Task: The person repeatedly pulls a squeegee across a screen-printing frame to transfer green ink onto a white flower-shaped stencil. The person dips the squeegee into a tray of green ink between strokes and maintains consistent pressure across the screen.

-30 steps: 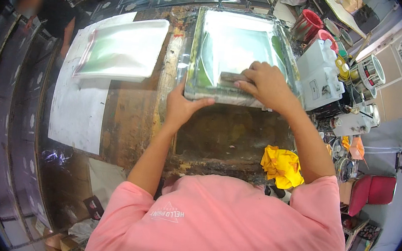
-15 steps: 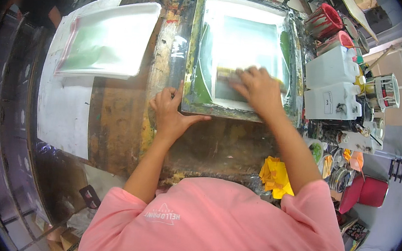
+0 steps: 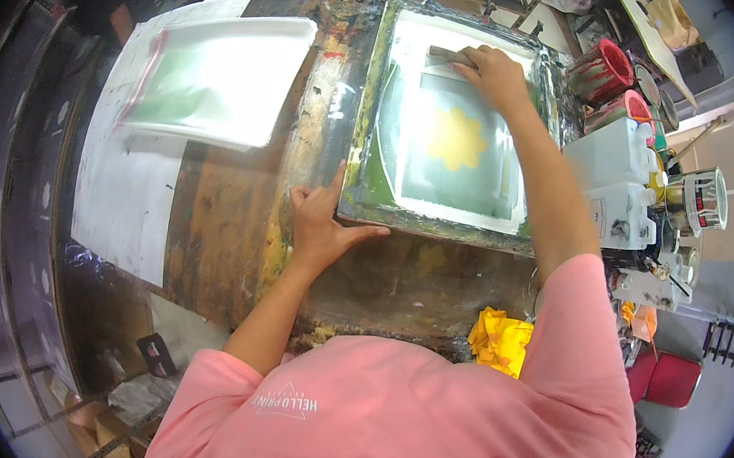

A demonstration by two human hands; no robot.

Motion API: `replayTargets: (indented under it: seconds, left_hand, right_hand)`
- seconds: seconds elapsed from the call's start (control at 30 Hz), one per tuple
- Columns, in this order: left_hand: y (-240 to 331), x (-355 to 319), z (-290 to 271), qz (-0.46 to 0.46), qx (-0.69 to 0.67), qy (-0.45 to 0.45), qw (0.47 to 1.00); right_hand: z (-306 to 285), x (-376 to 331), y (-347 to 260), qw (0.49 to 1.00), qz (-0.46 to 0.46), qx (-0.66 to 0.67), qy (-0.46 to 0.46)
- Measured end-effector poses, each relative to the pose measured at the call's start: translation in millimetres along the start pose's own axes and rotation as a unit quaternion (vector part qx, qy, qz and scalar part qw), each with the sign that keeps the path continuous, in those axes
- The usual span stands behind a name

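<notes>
Paint-stained wood makes up the counter [image 3: 223, 232], with cans [image 3: 603, 69] and 2 white jugs [image 3: 612, 152] crowding its right side and a co-worker's arm [image 3: 122, 24] beyond its far left corner. Screen [image 3: 439, 226] and frame together lie flat on the counter ahead of the person, a yellow flower [image 3: 458, 138] showing in the pale middle. At the screen's far end is the squeegee [image 3: 450, 55], its left part jutting past the right hand [image 3: 496, 77], whose grip pinches it between thumb and fingers. The left hand's [image 3: 321, 224] grip is spread in an L around the screen's near left corner; how hard it presses, I cannot tell. Uneven pressure from the right hand could leave colour streaky or thin on 1 side, I judge. A push from the left hand might shift the screen and blur the flower's edges. Because the right forearm [image 3: 556, 177] reaches across the screen's right side, a dropped elbow could smear colour or knock a jug. The yellow cloth [image 3: 498, 341] lies beside the pink sleeve [image 3: 577, 314], so a careless brush could drag it off the counter.
</notes>
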State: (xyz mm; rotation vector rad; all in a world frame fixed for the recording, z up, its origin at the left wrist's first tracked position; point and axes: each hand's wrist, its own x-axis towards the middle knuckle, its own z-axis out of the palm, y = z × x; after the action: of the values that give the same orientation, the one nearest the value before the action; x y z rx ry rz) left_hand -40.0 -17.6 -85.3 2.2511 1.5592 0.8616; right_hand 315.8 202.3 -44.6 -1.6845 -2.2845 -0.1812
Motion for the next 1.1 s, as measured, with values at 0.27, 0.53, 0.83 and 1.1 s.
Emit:
replayTargets:
  seconds: [0.27, 0.53, 0.83, 1.1]
  left_hand:
    - [-1, -1, 4, 0.024, -0.009, 0.034, 0.999]
    - [18, 0, -15, -0.066, -0.092, -0.014, 0.993]
    - [65, 53, -39, 0.048, -0.409, 0.149, 0.899]
    - [38, 0, -19, -0.04, 0.216, -0.121, 0.968]
  right_hand:
    - [-52, -121, -94, 0.999, 0.019, 0.007, -0.048]
    - [-122, -191, -161, 0.999, 0.018, 0.027, -0.037]
    - [-197, -120, -156, 0.971, -0.007, -0.089, 0.222]
    - [-235, -60, -126, 0.969, -0.003, -0.078, 0.234]
